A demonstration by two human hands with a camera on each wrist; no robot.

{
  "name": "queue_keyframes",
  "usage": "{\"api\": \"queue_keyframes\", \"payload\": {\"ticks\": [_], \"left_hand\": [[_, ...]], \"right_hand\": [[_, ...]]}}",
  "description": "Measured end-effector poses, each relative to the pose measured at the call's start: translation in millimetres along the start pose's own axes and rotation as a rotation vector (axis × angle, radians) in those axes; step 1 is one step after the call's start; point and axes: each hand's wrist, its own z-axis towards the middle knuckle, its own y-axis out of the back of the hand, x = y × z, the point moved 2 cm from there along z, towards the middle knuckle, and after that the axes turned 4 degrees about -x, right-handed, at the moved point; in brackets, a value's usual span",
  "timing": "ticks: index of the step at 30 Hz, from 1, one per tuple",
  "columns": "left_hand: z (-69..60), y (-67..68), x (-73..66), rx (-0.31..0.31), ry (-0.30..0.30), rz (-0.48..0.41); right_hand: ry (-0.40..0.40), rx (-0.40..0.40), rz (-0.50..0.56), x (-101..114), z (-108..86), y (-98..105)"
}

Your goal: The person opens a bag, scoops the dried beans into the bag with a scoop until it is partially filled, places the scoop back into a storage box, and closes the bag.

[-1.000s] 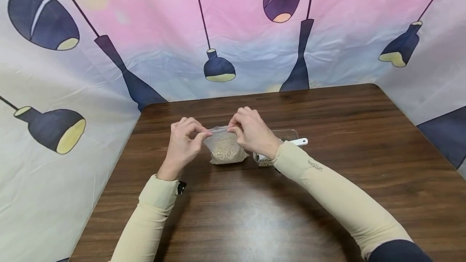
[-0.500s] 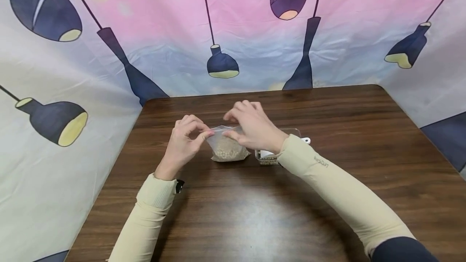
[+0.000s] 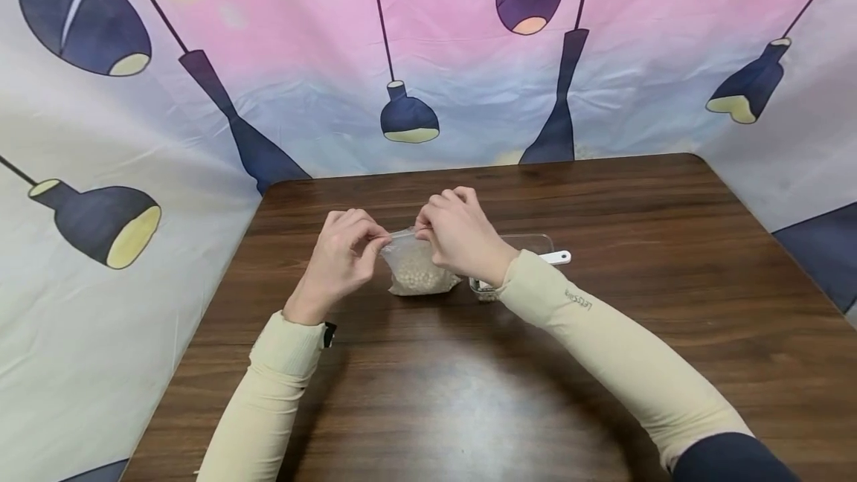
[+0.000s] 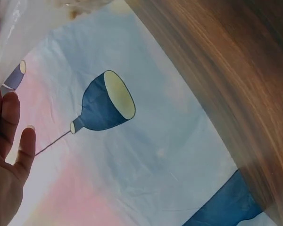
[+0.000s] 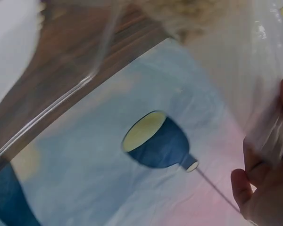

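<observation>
A clear zip bag point(image 3: 422, 270) stands on the table, its lower part filled with small pale round pieces, perhaps beans. My left hand point(image 3: 340, 259) pinches the bag's top left corner between thumb and fingers. At the top right of the bag's mouth, my right hand point(image 3: 462, 236) pinches the rim. In the right wrist view the bag point(image 5: 226, 56) hangs beside the right hand's fingers point(image 5: 243, 188). Only a strip of the bag point(image 4: 33, 19) shows in the left wrist view, above the left hand point(image 4: 9, 150).
Behind my right hand stands a clear plastic container point(image 3: 532, 244), partly hidden, with a white-handled utensil point(image 3: 557, 257) lying across it. The brown wooden table point(image 3: 428, 393) ends at a cloth backdrop point(image 3: 321, 117) printed with lamps.
My right hand let go of the bag's rim with its fingers raised half a second ago, and now pinches it again. The left hand keeps its hold on the corner.
</observation>
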Motion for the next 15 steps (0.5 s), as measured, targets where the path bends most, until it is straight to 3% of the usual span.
{"api": "queue_keyframes", "payload": {"ticks": [9, 12, 15], "left_hand": [[-0.3, -0.9, 3.6, 0.006, 0.006, -0.031], [-1.6, -1.2, 5.5, -0.011, 0.060, -0.064], [-6.7, -1.0, 8.0, -0.012, 0.162, -0.103]], "right_hand": [[0.004, -0.104, 0.009, -30.2, -29.8, 15.4], [0.012, -0.115, 0.042, -31.4, -34.4, 16.3], [-0.012, -0.088, 0.088, -29.4, -35.3, 13.8]]}}
